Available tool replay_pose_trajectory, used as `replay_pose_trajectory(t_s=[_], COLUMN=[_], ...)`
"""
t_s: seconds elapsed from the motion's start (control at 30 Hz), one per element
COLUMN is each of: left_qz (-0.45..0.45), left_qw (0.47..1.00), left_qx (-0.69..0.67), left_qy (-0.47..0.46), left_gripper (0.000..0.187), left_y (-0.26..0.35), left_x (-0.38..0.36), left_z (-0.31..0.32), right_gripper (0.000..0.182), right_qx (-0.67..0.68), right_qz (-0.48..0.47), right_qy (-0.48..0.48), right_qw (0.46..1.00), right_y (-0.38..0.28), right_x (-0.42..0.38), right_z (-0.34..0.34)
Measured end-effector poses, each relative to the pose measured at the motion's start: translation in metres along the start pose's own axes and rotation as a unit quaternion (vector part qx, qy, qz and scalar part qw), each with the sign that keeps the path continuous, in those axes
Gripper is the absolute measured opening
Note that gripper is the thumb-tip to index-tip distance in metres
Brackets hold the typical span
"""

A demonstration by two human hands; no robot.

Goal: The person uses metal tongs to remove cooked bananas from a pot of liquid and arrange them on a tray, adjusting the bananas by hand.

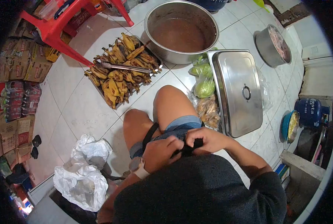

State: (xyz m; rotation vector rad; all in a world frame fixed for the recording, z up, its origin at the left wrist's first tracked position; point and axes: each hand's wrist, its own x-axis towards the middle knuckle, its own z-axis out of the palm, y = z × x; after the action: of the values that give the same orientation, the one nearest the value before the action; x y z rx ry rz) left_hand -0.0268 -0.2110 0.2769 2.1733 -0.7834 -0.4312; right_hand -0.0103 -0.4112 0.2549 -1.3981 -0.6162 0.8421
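Observation:
At my waist, my left hand (162, 150), with a watch (137, 167) on its wrist, is closed with its fingers curled at some black material. Close beside it, my right hand (206, 140) pinches the same black material (197, 143), which looks like part of a strap or bag. A black strap (150, 134) runs over the denim shorts (182, 123). What lies under the fingers is mostly hidden. Beyond my knees, banana peels (116, 80) are heaped on a tray, with metal tongs (125, 67) lying across them.
A large pot (181, 56) of brown liquid stands ahead. To the right are a lidded steel pan (239, 93), bagged green vegetables (204, 86), another pot (261, 48) and a blue gas cylinder (310, 112). A red chair (54, 33), cartons (19, 59) and a white sack (80, 183) sit leftward.

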Motion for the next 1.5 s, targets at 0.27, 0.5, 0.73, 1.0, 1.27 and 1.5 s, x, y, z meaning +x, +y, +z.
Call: replay_pose_trajectory(t_s=[0.27, 0.5, 0.73, 1.0, 1.27, 1.5], left_qz=[0.017, 0.041, 0.052, 0.037, 0.020, 0.028], left_qw=[0.998, 0.999, 0.998, 0.999, 0.997, 0.997], left_qx=[-0.067, -0.003, -0.044, 0.026, 0.047, 0.067], left_qy=[-0.001, -0.032, -0.011, 0.010, 0.060, 0.031], left_gripper=[0.017, 0.017, 0.015, 0.022, 0.019, 0.018], left_y=[-0.001, 0.007, 0.000, -0.012, -0.012, -0.007], left_x=[0.012, -0.005, -0.004, 0.008, 0.014, 0.018], left_z=[0.006, 0.003, 0.000, 0.011, 0.020, 0.018], right_gripper=[0.014, 0.020, 0.022, 0.025, 0.018, 0.014], right_qx=[0.016, -0.083, -0.143, -0.074, -0.243, -0.239], right_qz=[0.089, 0.045, 0.015, 0.118, 0.092, 0.144], right_qy=[0.026, 0.052, 0.142, 0.058, 0.137, 0.242], right_qw=[0.996, 0.994, 0.979, 0.989, 0.956, 0.929], right_y=[-0.007, -0.019, -0.018, -0.015, -0.028, -0.025], right_x=[0.000, -0.014, -0.021, -0.021, -0.049, -0.055], right_z=[0.000, 0.019, 0.028, 0.002, 0.008, 0.035])
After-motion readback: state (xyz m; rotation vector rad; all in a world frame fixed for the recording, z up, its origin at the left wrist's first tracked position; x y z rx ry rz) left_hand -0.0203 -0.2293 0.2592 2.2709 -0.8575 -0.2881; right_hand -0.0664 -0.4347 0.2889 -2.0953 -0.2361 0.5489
